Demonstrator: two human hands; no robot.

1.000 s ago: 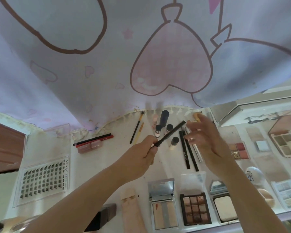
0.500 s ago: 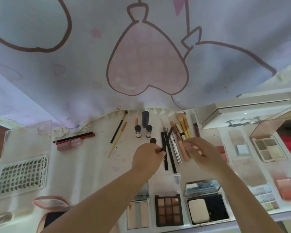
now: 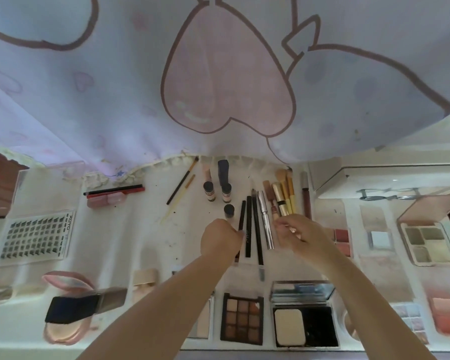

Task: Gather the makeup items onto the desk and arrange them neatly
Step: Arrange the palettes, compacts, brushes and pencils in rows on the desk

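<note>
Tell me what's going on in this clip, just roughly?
A person is tidying makeup on a white desk. The left hand is setting a thin black pencil down at the left of a row of black pencils and a silver tube. The right hand is at the lower ends of the brushes, fingers curled; what it holds is unclear. Palettes, compacts and a lash tray already lie spread around.
</note>
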